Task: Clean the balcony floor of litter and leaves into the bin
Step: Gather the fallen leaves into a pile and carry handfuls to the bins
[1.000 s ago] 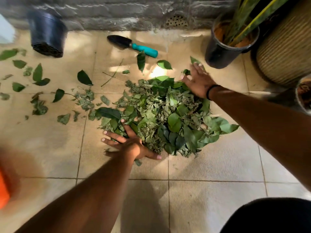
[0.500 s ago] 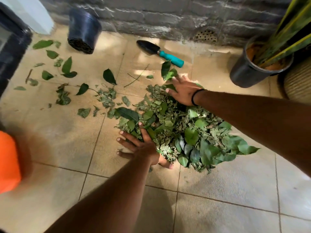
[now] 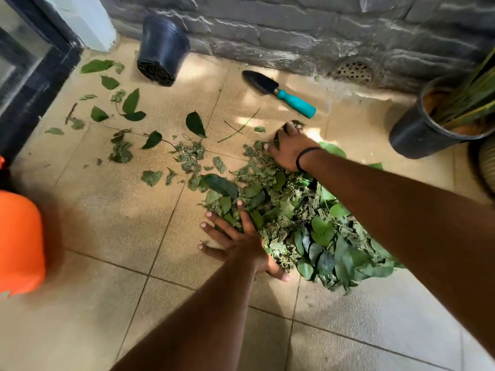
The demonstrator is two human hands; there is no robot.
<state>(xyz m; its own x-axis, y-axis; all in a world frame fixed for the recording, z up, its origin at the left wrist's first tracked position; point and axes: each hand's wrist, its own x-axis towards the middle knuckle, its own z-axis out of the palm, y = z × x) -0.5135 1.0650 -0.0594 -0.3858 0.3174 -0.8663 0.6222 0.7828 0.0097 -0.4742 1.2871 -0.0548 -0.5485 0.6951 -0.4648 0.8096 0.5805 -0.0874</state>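
- Both hands are down on the leaf pile (image 3: 302, 226), heaped on the tiled balcony floor (image 3: 112, 231) right in front of the person.
- Left hand (image 3: 241, 242) lies flat at the near-left edge of the heap, fingers spread wide on the tile, holding nothing.
- Right hand (image 3: 290, 148) reaches across to the far edge, fingers curled down into the leaves like a rake; whether it actually grips any I cannot tell.
- Best play, I'd say: draw both hands towards each other low along the floor, squeeze the heap tight, then lift it in one scoop.
- The likely bin (image 3: 18, 242), orange, sits at the left edge, well apart from the pile, so a loose load could shed leaves on the way.
- Scattered leaves (image 3: 128, 108) lie beyond the heap towards the toppled black pot (image 3: 163, 49), not yet gathered.
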